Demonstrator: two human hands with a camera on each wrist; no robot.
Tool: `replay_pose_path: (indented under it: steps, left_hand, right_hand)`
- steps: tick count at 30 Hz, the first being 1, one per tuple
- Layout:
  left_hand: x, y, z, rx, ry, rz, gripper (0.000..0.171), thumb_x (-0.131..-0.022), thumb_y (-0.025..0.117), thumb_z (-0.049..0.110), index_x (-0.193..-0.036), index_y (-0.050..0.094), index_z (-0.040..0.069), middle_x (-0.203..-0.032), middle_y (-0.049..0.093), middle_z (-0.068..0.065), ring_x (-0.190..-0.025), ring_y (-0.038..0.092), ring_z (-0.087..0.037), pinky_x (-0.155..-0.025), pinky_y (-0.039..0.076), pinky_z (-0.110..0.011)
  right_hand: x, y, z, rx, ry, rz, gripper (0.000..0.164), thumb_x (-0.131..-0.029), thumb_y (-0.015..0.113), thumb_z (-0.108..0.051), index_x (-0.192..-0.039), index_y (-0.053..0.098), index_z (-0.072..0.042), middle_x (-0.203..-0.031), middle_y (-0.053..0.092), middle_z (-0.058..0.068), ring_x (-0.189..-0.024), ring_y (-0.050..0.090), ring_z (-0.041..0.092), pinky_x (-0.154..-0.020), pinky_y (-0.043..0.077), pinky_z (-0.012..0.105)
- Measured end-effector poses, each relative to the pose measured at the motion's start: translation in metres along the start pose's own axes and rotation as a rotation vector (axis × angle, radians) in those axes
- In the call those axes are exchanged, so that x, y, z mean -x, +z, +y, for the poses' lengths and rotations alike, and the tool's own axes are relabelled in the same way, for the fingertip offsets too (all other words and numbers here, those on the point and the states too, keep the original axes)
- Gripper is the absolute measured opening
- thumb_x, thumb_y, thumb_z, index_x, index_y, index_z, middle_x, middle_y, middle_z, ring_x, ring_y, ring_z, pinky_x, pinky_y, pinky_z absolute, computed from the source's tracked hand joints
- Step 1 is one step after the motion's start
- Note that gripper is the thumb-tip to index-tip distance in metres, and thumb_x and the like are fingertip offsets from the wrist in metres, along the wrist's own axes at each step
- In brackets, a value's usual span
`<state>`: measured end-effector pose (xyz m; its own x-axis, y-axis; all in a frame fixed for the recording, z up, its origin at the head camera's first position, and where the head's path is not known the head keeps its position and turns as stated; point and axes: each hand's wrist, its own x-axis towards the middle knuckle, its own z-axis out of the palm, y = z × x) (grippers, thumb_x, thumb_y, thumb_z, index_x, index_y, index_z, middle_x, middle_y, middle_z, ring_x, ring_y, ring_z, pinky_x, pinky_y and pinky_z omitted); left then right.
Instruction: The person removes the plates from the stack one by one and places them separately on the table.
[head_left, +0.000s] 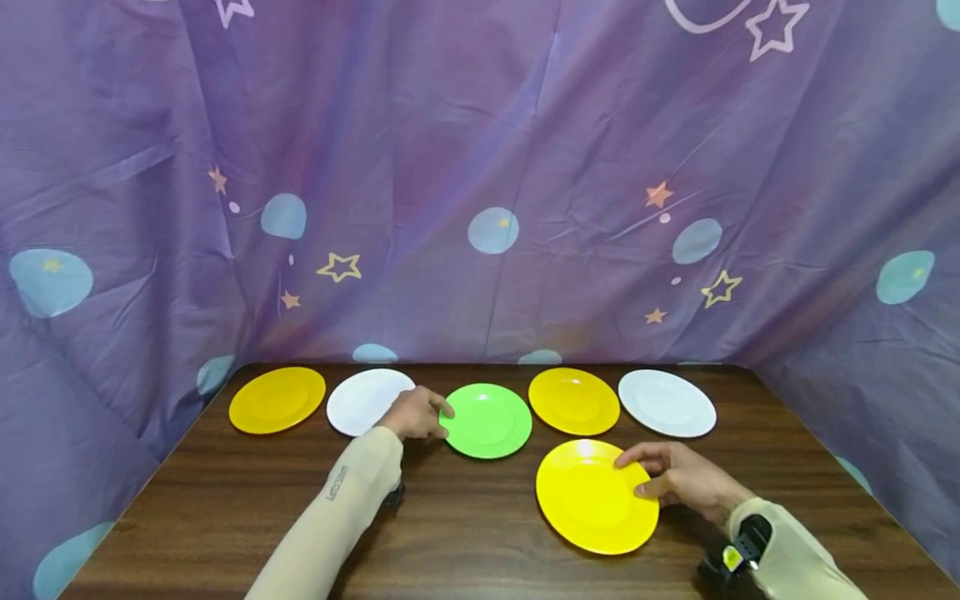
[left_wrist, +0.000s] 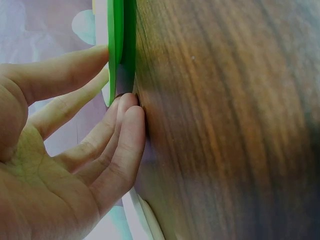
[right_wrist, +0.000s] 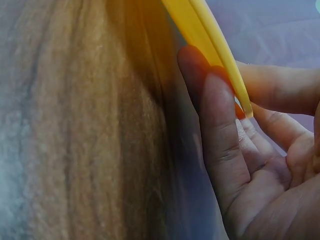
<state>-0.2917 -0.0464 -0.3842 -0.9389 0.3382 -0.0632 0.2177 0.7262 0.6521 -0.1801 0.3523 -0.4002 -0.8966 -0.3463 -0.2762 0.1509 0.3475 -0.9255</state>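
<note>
My right hand (head_left: 693,479) pinches the right rim of a yellow plate (head_left: 596,500). That plate is raised off the table and slightly tilted. In the right wrist view several fingers of the right hand (right_wrist: 250,150) lie under the yellow plate (right_wrist: 212,40), with the thumb on its upper face. My left hand (head_left: 416,412) holds the left rim of a green plate (head_left: 487,421). The left wrist view shows the left hand (left_wrist: 75,135) with fingertips on both sides of the green rim (left_wrist: 115,55), some of them against the tabletop.
Along the back of the brown wooden table (head_left: 465,533) lie a yellow plate (head_left: 277,400) and a white plate (head_left: 363,400) on the left, and another yellow plate (head_left: 573,402) and white plate (head_left: 667,403) on the right. A purple patterned cloth (head_left: 420,167) hangs behind.
</note>
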Motion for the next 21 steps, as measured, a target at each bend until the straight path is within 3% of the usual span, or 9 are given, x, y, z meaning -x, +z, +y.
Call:
replay_pose_path:
  steps: [12,18,21]
  left_hand:
    - [-0.0006,-0.0019,-0.0006,0.003,0.003,-0.002,0.032,-0.074,0.084,0.002,-0.106,0.077,0.005,-0.063,0.066,-0.004,-0.051,0.053,-0.008,-0.052,0.041,-0.017]
    - [-0.0008,-0.0017,-0.0024,0.007,-0.02,0.006,0.031,-0.075,0.084,0.003,-0.105,0.078,0.007,-0.065,0.067,-0.003,-0.052,0.055,-0.009,-0.051,0.042,-0.017]
    - [-0.0002,-0.0033,-0.0019,0.014,-0.014,0.004,0.031,-0.075,0.083,0.002,-0.105,0.078,0.007,-0.065,0.066,-0.003,-0.053,0.055,-0.009,-0.052,0.043,-0.017]
  right_hand:
    - [-0.0002,0.0009,0.0036,0.051,0.006,0.042,0.045,-0.083,0.068,-0.001,-0.127,0.057,0.008,-0.104,0.07,0.008,-0.09,0.067,0.019,-0.074,0.061,0.038]
    - [-0.0025,0.0004,0.0023,0.293,-0.12,0.079,0.039,-0.079,0.069,0.002,-0.119,0.065,0.004,-0.117,0.067,0.021,-0.093,0.061,0.018,-0.072,0.056,0.028]
    - [-0.0035,0.0013,0.0009,0.427,-0.191,0.124,0.035,-0.077,0.073,0.001,-0.112,0.069,0.0,-0.116,0.068,0.02,-0.092,0.059,0.011,-0.073,0.052,0.023]
